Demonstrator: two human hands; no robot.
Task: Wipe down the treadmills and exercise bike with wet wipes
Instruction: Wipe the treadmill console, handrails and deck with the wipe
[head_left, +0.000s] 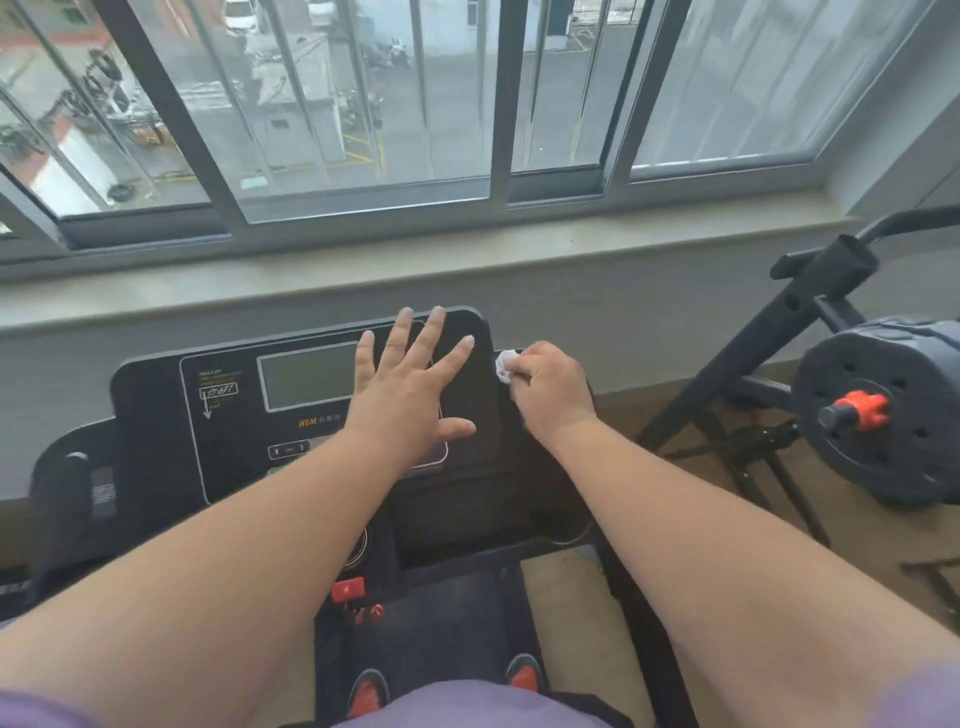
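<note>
Left hand (410, 384) flat, fingers spread, on treadmill console (234, 415). Right hand (550, 389) grips balled wet wipe (505, 365) at console's right edge.

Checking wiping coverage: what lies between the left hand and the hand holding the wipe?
Head view: only bare black console between left hand and right hand gripping the wipe.

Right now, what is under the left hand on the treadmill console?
The left hand lies flat, fingers spread, on the black treadmill console, beside its grey display. Whatever lies directly beneath the palm is covered.
</note>
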